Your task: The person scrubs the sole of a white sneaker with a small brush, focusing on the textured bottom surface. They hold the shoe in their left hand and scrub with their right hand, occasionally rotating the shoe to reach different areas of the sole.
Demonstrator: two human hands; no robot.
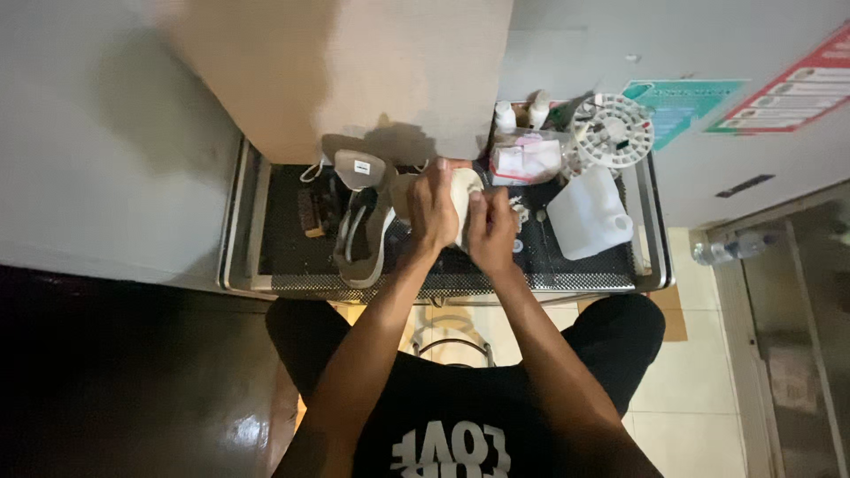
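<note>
Both my hands meet over a dark mesh tray [283,221]. My left hand [431,211] grips a pale cream shoe [462,188] from the left side. My right hand [492,228] closes on the same shoe from the right, fingers pressed against its front. Most of that shoe is hidden behind my hands. To the left lies a second shoe [361,217], grey and cream with its tongue up, resting on the tray. A small dark brush-like object [309,212] sits left of it.
A white plastic jug [586,215] stands on the tray's right side, with small bottles [521,115], a pink-and-white packet [524,159] and a round white perforated disc [613,130] behind it. A large cardboard box [354,62] leans over the back. A clear bottle [726,248] lies at right.
</note>
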